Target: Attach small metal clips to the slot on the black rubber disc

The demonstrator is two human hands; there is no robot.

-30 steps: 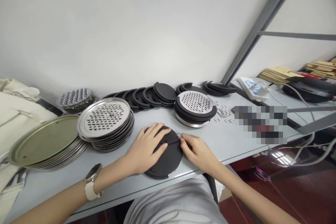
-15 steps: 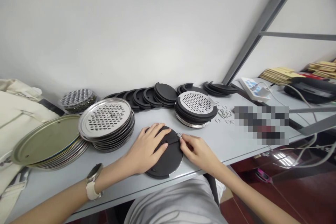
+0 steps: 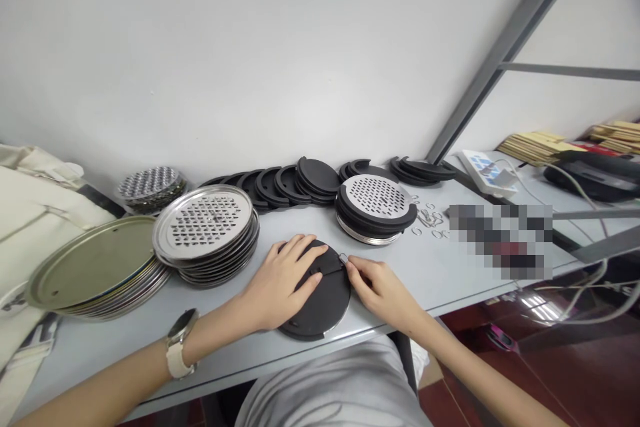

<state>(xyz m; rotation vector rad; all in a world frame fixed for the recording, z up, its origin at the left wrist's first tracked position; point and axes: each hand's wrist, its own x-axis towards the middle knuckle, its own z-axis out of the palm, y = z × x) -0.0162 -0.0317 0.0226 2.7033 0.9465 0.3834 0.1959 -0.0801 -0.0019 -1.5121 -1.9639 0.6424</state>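
Little has moved since the earlier frame: the stacks sit slightly farther right in the view, while both hands keep to the same black disc (image 3: 325, 307).

Nearest is grey cloth (image 3: 330, 387) over the person's body, at the near edge of the desk (image 3: 240, 340). The disc lies flat on the desk, close to that edge. The left hand (image 3: 285, 280), a watch (image 3: 181, 340) on its wrist, lies over the disc's left part, fingers spread and its grip released. The right hand (image 3: 380, 290) is at the disc's far right edge, thumb and finger pinching a small metal ring (image 3: 343, 257) there; whether the ring is fastened to the disc I cannot tell.

To the left, a stack of oval trays (image 3: 100, 263), olive on top, stands beside a stack of round grater plates (image 3: 205, 223). A cream bag (image 3: 30, 227) is at the far left.

Beyond the right hand, a perforated plate (image 3: 377, 197) lies on top of black holders (image 3: 370, 219); loose metal rings (image 3: 430, 217) are scattered to its right, near a blurred-out patch.

Farther back, black discs (image 3: 285, 183) overlap in a row along the wall (image 3: 260, 67). At the far right, beyond a grey metal post (image 3: 495, 67), are a white-and-blue box (image 3: 485, 170) and thin wooden pieces (image 3: 537, 147).
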